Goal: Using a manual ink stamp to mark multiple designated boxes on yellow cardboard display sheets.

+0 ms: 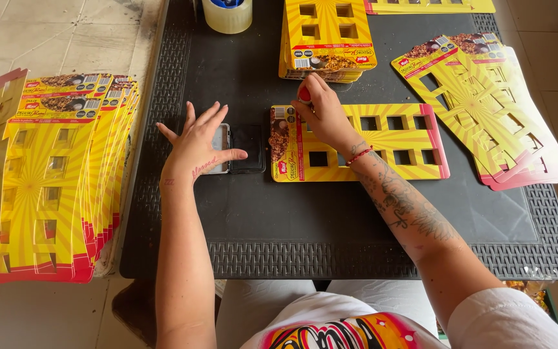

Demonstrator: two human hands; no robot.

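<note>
Your left hand [196, 143] lies flat on the black table [330, 220], fingers spread wide and holding nothing; its thumb and palm edge touch the open ink pad [240, 148] just to its right; your right hand [323, 113] is closed around a small red-topped stamp [305, 94], pressing it down at the left end of the yellow cut-out card [363, 143] that lies under that hand; just beyond the right hand sits a stack of the same cards [325, 40]; farther right, a fanned pile [485, 103]; far left of your left hand, another tall stack [53, 174]; beyond it, a tape roll [227, 14].
</note>
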